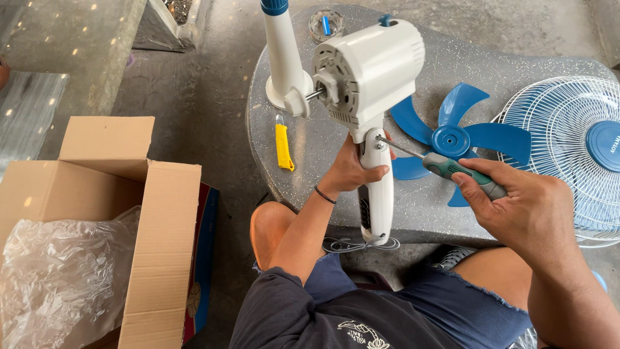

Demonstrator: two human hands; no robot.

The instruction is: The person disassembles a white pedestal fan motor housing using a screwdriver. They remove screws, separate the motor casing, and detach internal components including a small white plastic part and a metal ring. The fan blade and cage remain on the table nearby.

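At frame centre, the left hand (pixel 352 171) grips one white fan motor (pixel 368 71) by its neck. The right hand (pixel 526 207) clenches one screwdriver (pixel 452 169) — tip at the neck. Right: one blue blade (pixel 452 139), one grille (pixel 568 142); lower left — one box (pixel 97 213).

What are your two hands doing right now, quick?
Left hand: closed around the white fan neck, holding it steady.
Right hand: closed on the green screwdriver, tip at the neck.

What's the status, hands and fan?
Left hand grips white plastic fan motor neck. Right hand drives green-handled screwdriver into it. Nothing in the way.
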